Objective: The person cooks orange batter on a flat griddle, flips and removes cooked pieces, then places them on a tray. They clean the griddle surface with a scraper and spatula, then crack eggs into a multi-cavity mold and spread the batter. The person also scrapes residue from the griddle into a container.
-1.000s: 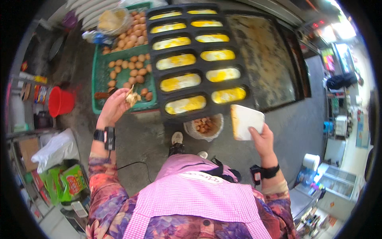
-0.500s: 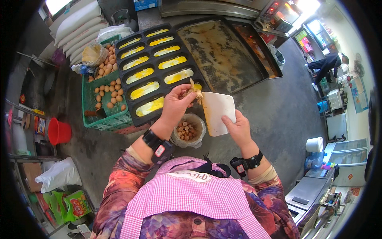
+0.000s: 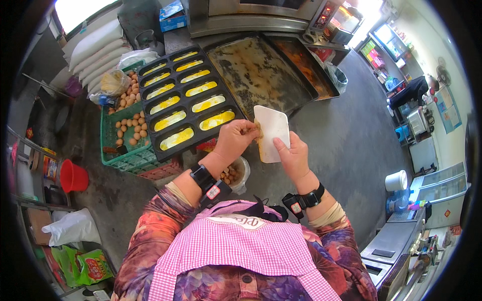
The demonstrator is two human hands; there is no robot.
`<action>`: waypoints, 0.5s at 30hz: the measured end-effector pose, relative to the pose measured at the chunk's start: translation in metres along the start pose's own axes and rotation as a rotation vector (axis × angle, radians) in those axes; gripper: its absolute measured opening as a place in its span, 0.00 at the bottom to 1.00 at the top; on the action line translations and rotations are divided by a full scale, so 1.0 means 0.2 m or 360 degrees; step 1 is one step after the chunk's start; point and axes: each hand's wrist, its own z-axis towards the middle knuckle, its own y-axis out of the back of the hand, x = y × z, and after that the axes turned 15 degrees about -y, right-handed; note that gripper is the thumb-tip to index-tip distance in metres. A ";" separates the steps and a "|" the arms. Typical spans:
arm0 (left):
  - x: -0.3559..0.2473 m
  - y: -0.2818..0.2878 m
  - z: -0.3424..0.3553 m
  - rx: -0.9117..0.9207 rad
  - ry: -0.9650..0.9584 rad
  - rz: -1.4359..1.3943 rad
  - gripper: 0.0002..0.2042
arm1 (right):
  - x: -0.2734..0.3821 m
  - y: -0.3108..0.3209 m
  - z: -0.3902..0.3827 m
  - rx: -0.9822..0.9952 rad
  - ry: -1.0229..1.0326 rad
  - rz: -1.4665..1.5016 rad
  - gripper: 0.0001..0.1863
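My right hand (image 3: pixel 293 156) grips a flat white scraper (image 3: pixel 273 128), its thumb lying across the near face. At the scraper's left edge, the fingers of my left hand (image 3: pixel 232 141) are pinched together on a small clump of tan shredded food (image 3: pixel 258 131). Beyond my left hand lies a black mould tray (image 3: pixel 187 111) with two rows of long hollows, holding yellow and white egg. My left hand hides its near right corner. Below that hand, partly covered by my wrist, stands a lined bucket (image 3: pixel 244 175) with eggshells in it.
Left of the mould tray, a green crate (image 3: pixel 108 153) holds brown eggs (image 3: pixel 132 131). Large dark baking trays (image 3: pixel 261 70) lie to its right. White sacks (image 3: pixel 95 42) are stacked at the far left. A red bucket (image 3: pixel 74 175) stands left; another person (image 3: pixel 409 93) bends at the far right.
My left hand has come to the scraper's edge with the tan food, now mostly hidden. Both hands and the scraper sit slightly apart from the mould tray, and the view has shifted.
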 end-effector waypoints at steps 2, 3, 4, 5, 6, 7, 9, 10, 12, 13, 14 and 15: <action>-0.01 -0.01 -0.02 0.0035 -0.0083 0.0077 0.07 | 0.01 0.01 0.02 0.0000 0.0001 -0.0073 0.11; -0.02 -0.02 -0.03 0.0052 -0.0121 0.0114 0.07 | 0.01 0.01 0.02 0.0011 -0.0077 -0.0108 0.11; -0.02 -0.02 -0.05 0.0085 -0.0140 0.0181 0.07 | 0.02 0.01 0.03 -0.0012 -0.0007 -0.0095 0.11; -0.02 -0.02 -0.06 0.0083 -0.0151 0.0200 0.08 | 0.02 0.01 0.03 -0.0029 -0.0002 -0.0083 0.11; -0.03 -0.01 -0.08 0.0082 -0.0152 0.0236 0.08 | 0.03 0.00 0.04 -0.0032 0.0027 -0.0052 0.11; -0.03 -0.01 -0.09 0.0078 -0.0171 0.0273 0.08 | 0.04 -0.02 0.04 -0.0054 0.0000 -0.0057 0.11; -0.03 0.01 -0.11 0.0086 -0.0228 0.0357 0.08 | 0.04 -0.06 0.06 -0.0057 0.0000 -0.0022 0.11; -0.03 0.01 -0.12 0.0088 -0.0265 0.0397 0.08 | 0.04 -0.08 0.08 -0.0076 0.0002 -0.0029 0.11; -0.03 0.02 -0.15 0.0111 -0.0263 0.0378 0.06 | 0.04 -0.11 0.10 -0.0063 0.0005 0.0017 0.11; -0.02 0.03 -0.16 0.0117 -0.0275 0.0366 0.06 | 0.04 -0.12 0.11 -0.0067 0.0030 -0.0012 0.11; -0.01 0.04 -0.17 0.0172 -0.0300 0.0374 0.05 | 0.04 -0.13 0.13 -0.0067 0.0036 -0.0025 0.11; 0.00 0.05 -0.17 0.0223 -0.0336 0.0375 0.05 | 0.03 -0.14 0.14 -0.0071 0.0038 -0.0039 0.10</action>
